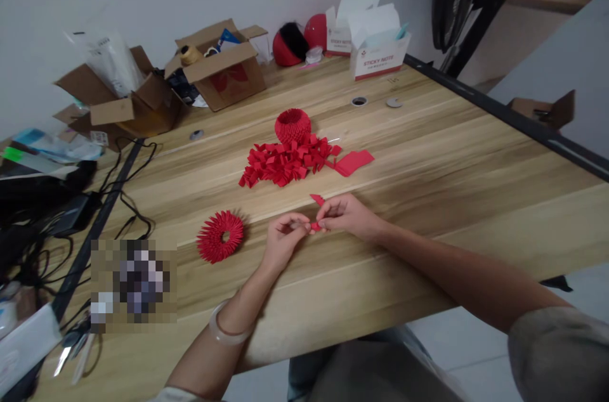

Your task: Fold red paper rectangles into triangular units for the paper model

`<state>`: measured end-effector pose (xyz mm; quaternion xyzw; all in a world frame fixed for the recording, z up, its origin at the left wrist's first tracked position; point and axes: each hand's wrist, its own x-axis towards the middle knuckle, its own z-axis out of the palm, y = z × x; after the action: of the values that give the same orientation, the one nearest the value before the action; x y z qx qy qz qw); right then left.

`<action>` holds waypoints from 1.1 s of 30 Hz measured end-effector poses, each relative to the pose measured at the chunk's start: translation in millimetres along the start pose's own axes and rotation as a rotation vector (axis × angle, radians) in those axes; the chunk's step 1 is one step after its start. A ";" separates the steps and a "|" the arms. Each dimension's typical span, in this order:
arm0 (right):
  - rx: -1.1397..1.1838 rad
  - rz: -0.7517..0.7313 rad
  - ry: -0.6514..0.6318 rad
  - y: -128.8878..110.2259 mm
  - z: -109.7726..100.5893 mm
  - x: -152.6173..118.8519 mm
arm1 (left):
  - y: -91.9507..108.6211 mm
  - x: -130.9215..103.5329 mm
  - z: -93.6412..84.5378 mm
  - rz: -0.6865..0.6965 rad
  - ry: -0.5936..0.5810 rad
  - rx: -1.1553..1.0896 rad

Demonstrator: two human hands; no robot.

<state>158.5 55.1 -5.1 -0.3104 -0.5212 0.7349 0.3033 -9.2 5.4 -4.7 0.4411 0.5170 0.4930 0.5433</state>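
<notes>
Between the fingertips of my left hand [286,238] and my right hand [346,215] is a small red paper piece [314,226], pinched from both sides. Another pointed red folded piece [317,200] shows just behind my right fingers; whether they touch it I cannot tell. Beyond my hands lies a loose pile of folded red paper pieces [285,161], with flat red paper sheets [354,162] at its right end. A round red bowl shape built of folded pieces [293,125] stands behind the pile. Left of my left hand rests a red spiky paper ring [219,237].
Open cardboard boxes [228,75] and two white sticky note boxes [380,50] stand along the wall, with red round objects [289,45] between. Black cables [126,199], scissors [69,348] and a blurred-out patch [143,281] are at the left. A dark rail [514,120] edges the right side.
</notes>
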 end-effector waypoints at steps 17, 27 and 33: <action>0.087 -0.049 -0.035 0.8 -2.1 1.3 | 6.5 -0.9 -0.3 -0.063 -0.121 0.003; 0.036 -0.062 -0.009 4.0 -0.1 -0.2 | 11.8 -1.8 5.4 0.036 0.040 0.134; -0.035 -0.097 -0.013 2.7 1.2 -1.6 | 9.5 -4.2 7.8 0.129 0.093 0.188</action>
<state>158.2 52.4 -7.1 -0.2853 -0.5504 0.7121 0.3296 -2.1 2.7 5.8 0.4991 0.5561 0.4961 0.4422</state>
